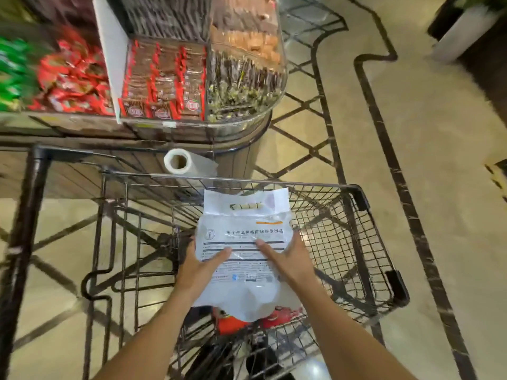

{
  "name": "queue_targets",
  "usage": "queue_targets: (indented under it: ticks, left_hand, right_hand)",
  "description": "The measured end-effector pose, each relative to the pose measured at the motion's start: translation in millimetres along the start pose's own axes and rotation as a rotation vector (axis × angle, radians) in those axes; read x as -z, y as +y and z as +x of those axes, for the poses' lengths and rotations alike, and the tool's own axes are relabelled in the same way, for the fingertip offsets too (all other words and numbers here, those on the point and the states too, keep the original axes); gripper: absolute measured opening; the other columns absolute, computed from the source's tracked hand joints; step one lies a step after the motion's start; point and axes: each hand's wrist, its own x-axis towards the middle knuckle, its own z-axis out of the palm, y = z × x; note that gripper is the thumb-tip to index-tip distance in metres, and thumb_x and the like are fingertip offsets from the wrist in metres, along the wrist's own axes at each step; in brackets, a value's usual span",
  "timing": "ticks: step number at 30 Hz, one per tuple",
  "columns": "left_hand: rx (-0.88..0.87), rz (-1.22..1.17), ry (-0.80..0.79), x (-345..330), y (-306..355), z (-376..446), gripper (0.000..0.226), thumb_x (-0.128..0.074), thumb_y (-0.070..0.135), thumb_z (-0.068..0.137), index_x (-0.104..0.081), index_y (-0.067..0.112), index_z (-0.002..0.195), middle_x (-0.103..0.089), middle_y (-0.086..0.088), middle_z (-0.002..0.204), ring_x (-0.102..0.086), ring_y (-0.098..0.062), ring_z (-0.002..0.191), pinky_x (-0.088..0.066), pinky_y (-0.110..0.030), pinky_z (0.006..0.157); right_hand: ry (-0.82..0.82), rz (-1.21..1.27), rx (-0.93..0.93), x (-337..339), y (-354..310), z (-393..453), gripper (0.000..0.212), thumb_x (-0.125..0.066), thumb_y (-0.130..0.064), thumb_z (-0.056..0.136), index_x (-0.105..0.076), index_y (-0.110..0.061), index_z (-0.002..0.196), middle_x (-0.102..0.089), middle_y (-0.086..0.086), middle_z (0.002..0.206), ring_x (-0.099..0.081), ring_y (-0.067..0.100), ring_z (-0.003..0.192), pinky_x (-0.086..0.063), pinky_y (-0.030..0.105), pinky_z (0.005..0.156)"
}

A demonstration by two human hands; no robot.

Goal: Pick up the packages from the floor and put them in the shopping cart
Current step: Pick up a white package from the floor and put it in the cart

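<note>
Head view, looking down into a dark wire-mesh shopping cart standing on a beige tiled floor with dark line patterns. A large white, glossy plastic package with a punched carry handle is held over the cart's basket, its handle end pointing away from the person. The package is puffy and wrinkled; its upper face carries rows of dark printed text, grey bars, a short orange stroke near the upper right, a small round logo at the upper left and a barcode-like block toward the near end. The left hand grips the package's left edge with the thumb lying across the printed face; the right hand grips the right edge likewise, fingers wrapped under and hidden. Below the package's near end, a red and orange item lies in the cart, partly covered. Beyond the cart stands a rounded clear display bin of wrapped snacks, with a roll of thin clear plastic bags mounted just below it. Red and green packets at far left are blurred.
</note>
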Motion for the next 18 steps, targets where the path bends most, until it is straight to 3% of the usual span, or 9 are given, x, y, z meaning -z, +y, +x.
queue_targets:
  ticks: [2, 4, 6, 9, 12, 14, 16, 18]
  left_hand:
    - [0.062, -0.019, 0.052, -10, 3, 2, 0.092, -0.092, 0.066, 0.058, -0.057, 0.031, 0.135, -0.075, 0.008, 0.117, -0.073, -0.018, 0.105, -0.058, -0.041, 0.092]
    - [0.131, -0.018, 0.146, -21, 3, 9, 0.1, -0.092, 0.05, 0.071, -0.04, 0.02, 0.151, -0.069, 0.001, 0.123, -0.068, -0.024, 0.109, -0.053, -0.037, 0.092]
    - [0.212, -0.002, 0.228, -28, -4, 19, 0.108, -0.091, 0.043, 0.076, -0.025, 0.011, 0.155, -0.065, -0.004, 0.118, -0.064, -0.03, 0.111, -0.049, -0.038, 0.096]
    - [0.269, 0.075, 0.298, -35, -19, 34, 0.099, -0.09, 0.059, 0.066, -0.04, 0.01, 0.136, -0.064, -0.007, 0.113, -0.064, -0.033, 0.108, -0.052, -0.041, 0.094]
    - [0.3, 0.148, 0.338, -36, -21, 44, 0.084, -0.086, 0.063, 0.07, -0.049, 0.013, 0.126, -0.065, -0.008, 0.118, -0.066, -0.033, 0.108, -0.052, -0.041, 0.091]
    - [0.305, 0.203, 0.319, -35, -13, 48, 0.077, -0.079, 0.07, 0.073, -0.055, 0.015, 0.122, -0.068, -0.003, 0.114, -0.065, -0.027, 0.1, -0.049, -0.035, 0.085]
    - [0.271, 0.289, 0.302, -32, -6, 50, 0.089, -0.064, 0.088, 0.065, -0.065, 0.019, 0.122, -0.073, -0.003, 0.114, -0.069, -0.026, 0.099, -0.055, -0.037, 0.087]
    - [0.201, 0.387, 0.338, -31, 11, 41, 0.092, -0.057, 0.087, 0.074, -0.062, 0.018, 0.135, -0.07, -0.011, 0.125, -0.067, -0.034, 0.114, -0.054, -0.044, 0.097]
  right_hand:
    - [-0.029, 0.024, -0.029, -10, 12, 23, 0.056, -0.086, -0.058, 0.08, -0.055, -0.037, 0.121, -0.071, -0.02, 0.111, -0.073, 0.013, 0.109, -0.06, 0.031, 0.093]
    - [-0.075, 0.049, -0.052, -23, 29, 44, 0.039, -0.088, -0.049, 0.083, -0.064, -0.037, 0.111, -0.072, -0.028, 0.098, -0.072, -0.005, 0.102, -0.053, 0.006, 0.079]
    - [-0.129, 0.085, -0.063, -34, 42, 60, 0.026, -0.088, -0.038, 0.086, -0.067, -0.04, 0.102, -0.072, -0.032, 0.092, -0.069, -0.015, 0.095, -0.049, 0.0, 0.075]
    - [-0.199, 0.127, -0.079, -54, 68, 82, 0.037, -0.088, -0.044, 0.085, -0.068, -0.033, 0.114, -0.075, -0.022, 0.107, -0.07, -0.015, 0.099, -0.055, 0.01, 0.087]
    - [-0.25, 0.087, -0.207, -75, 87, 109, 0.097, -0.078, -0.086, 0.066, -0.059, -0.022, 0.136, -0.069, -0.006, 0.13, -0.068, 0.012, 0.118, -0.056, 0.036, 0.103]
    - [-0.31, 0.06, -0.251, -93, 122, 140, 0.118, -0.067, -0.099, 0.06, -0.053, -0.017, 0.144, -0.065, 0.001, 0.139, -0.064, 0.026, 0.131, -0.053, 0.047, 0.11]
    - [-0.377, 0.015, -0.283, -86, 113, 152, 0.133, -0.06, -0.103, 0.058, -0.038, -0.015, 0.155, -0.053, 0.007, 0.151, -0.053, 0.031, 0.141, -0.046, 0.053, 0.116]
    - [-0.398, -0.097, -0.237, -65, 69, 142, 0.143, -0.056, -0.104, 0.059, -0.021, -0.016, 0.166, -0.039, 0.013, 0.164, -0.041, 0.038, 0.151, -0.037, 0.055, 0.122]
